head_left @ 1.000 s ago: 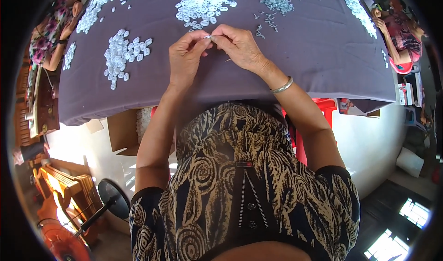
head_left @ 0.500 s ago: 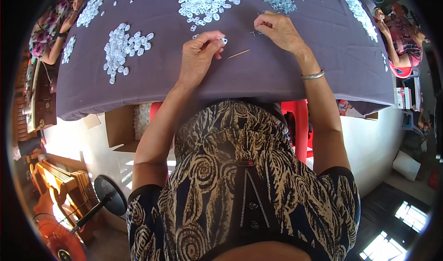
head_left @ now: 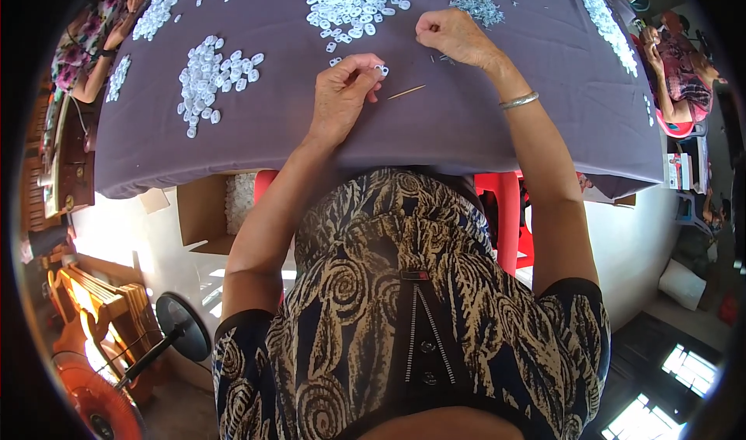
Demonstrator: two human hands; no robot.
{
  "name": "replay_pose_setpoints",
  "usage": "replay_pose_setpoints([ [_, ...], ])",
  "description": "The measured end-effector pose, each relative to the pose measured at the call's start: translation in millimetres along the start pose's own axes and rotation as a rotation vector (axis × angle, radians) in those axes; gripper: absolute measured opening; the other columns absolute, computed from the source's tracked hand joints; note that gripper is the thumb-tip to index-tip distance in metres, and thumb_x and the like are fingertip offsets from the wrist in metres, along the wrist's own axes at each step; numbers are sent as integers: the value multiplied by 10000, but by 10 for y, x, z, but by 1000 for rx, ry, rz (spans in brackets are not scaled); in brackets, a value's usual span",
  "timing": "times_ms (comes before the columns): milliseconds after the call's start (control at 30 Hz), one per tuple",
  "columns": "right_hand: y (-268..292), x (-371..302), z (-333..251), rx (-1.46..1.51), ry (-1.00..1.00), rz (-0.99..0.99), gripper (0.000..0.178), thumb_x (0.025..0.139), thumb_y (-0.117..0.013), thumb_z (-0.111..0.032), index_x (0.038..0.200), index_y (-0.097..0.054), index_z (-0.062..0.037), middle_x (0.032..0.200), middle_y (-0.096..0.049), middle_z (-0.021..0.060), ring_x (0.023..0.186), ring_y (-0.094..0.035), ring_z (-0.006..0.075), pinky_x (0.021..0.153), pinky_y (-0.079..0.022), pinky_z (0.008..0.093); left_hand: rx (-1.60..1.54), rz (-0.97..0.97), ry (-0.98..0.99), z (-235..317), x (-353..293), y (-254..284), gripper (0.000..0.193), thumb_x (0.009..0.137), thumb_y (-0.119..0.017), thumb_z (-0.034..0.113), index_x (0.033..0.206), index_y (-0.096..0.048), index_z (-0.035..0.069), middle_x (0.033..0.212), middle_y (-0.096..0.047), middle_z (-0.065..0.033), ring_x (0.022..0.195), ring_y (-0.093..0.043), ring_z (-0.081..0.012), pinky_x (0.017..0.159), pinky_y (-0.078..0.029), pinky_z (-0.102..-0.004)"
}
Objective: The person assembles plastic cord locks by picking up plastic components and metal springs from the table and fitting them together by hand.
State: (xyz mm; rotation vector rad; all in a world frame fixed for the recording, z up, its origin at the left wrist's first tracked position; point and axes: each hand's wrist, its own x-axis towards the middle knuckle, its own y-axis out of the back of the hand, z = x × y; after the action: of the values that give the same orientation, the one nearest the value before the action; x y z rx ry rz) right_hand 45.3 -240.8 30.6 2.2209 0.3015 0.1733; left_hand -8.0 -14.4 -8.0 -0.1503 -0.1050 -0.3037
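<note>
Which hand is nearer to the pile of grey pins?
Right. The right hand is just left of and below the pin pile; the left hand is farther away, lower left.

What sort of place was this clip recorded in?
Possibly a home room used for handwork: a cloth-covered table bears heaps of small white pieces, other people are at its sides, and a fan stands nearby.

A small white holed piece sat pinched in the left fingers, midway between the side edges of the tabletop; slim grey pins lay heaped well beyond its near edge.
</note>
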Motion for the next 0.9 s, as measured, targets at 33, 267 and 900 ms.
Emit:
replay_pose_setpoints([
  [33,4,-1,-9,61,21,44,126,807,-597,-140,753,-563,-32,721,-555,-6,630,-467,80,566,-399,262,-5,5,-12,-6,3,-2,122,864,-604,48,965,-657,5,791,-607,-13,650,-526,-73,599,-448,-215],
  [267,-219,-117,-338,539,85,47,122,900,-575,-162,884,-626,-52,780,-571,-30,649,-430,39,566,-373,192,-121,78,-34,-5,25,7,120,831,-623,15,942,-669,27,771,-608,-8,660,-544,-68,562,-465,-215],
  [900,-544,-41,-514,728,35,38,151,887,-624,-159,926,-669,-20,768,-583,-29,651,-451,43,573,-385,188,-35,146,-197,-80,68,80,338,824,-625,-12,1143,-516,9,781,-622,-44,684,-568,-76,579,-486,-215],
])
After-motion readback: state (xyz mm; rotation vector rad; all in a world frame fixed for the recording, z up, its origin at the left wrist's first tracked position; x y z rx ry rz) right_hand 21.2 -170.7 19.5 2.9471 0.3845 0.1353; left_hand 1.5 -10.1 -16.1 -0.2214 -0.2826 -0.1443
